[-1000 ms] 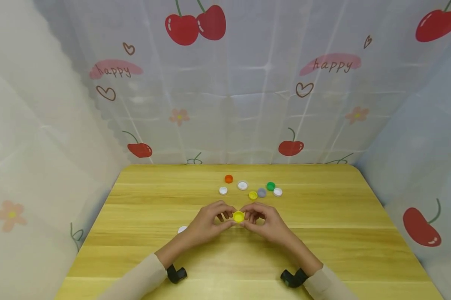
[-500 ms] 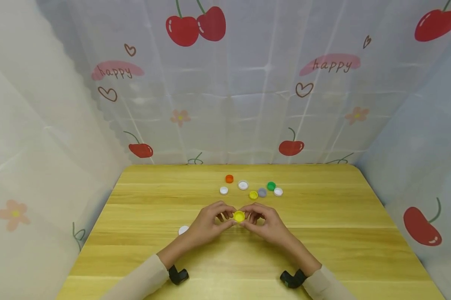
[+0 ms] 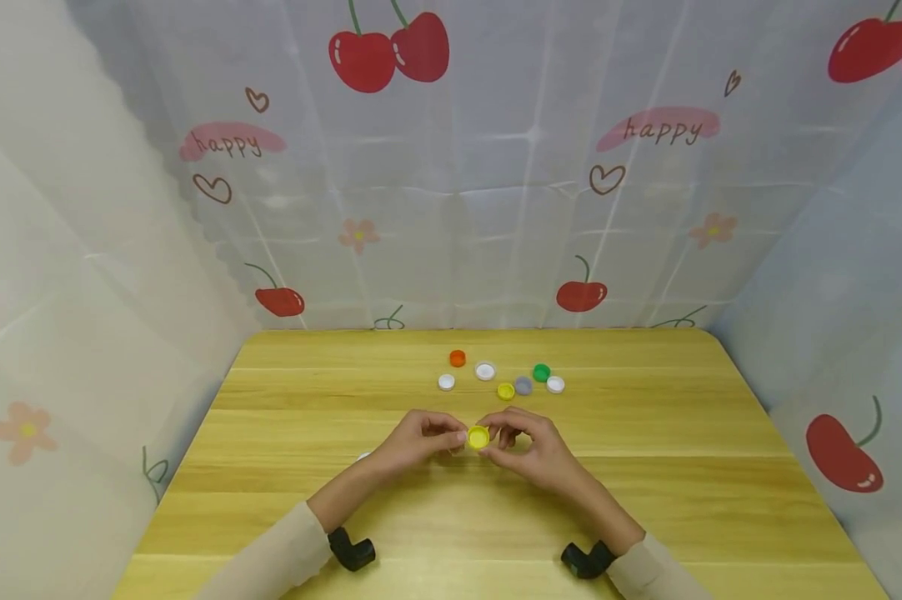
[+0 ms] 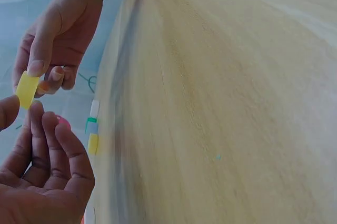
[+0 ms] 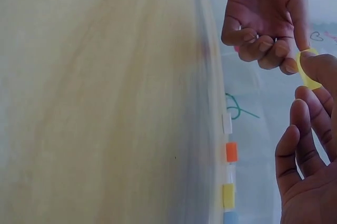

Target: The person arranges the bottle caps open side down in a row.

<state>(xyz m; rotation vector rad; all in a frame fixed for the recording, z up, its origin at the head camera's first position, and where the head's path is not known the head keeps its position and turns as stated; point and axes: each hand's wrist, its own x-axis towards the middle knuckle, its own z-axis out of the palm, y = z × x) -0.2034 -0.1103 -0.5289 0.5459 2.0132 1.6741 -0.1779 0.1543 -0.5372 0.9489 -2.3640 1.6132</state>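
Observation:
A yellow bottle cap [image 3: 478, 437] is held in the air in front of me, hollow side facing the head camera. My right hand [image 3: 535, 450] pinches its right side between thumb and index finger. From the other side my left hand [image 3: 415, 440] reaches in, and its straight thumb touches the rim. In the left wrist view my left fingers [image 4: 59, 155] lie gently bent below the cap [image 4: 27, 90]. The right wrist view has my right thumb [image 5: 318, 69] across the cap's face, hiding part of it.
Further back on the wooden table [image 3: 646, 400] lie several loose caps: orange [image 3: 458, 358], white [image 3: 447, 382], yellow [image 3: 506, 392], grey [image 3: 523, 386] and green [image 3: 542, 372]. Another white cap [image 3: 363, 456] shows partly behind the left wrist. A printed curtain [image 3: 451, 250] rises behind the table.
My left hand has shifted its fingers: the thumb has come up to the cap's left side and the index finger has left its top edge. The right hand has barely moved.

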